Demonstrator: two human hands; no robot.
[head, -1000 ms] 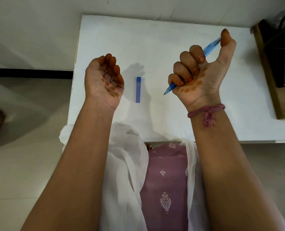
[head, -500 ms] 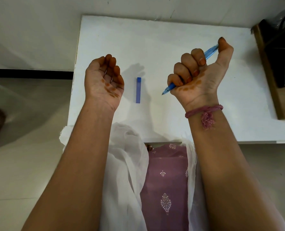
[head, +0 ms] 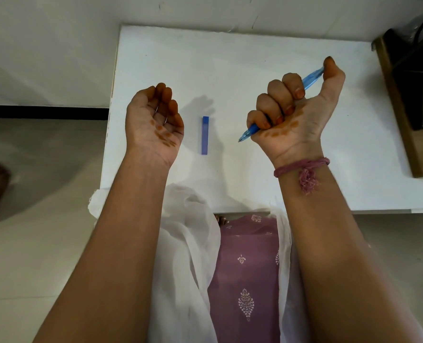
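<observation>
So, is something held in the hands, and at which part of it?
The right hand grips the blue pen around its middle, fingers curled over it, thumb at its top end. The left hand holds nothing.

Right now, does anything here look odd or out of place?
Only the grip: the right hand clenches the blue pen in a fist, palm up, tip off the white table, not a writing hold. The left hand holds nothing. The blue case lies flat between them; nothing spilled or damaged.

Blue pen (head: pixel 310 79), blue case (head: pixel 205 135), white table (head: pixel 230 70).
</observation>
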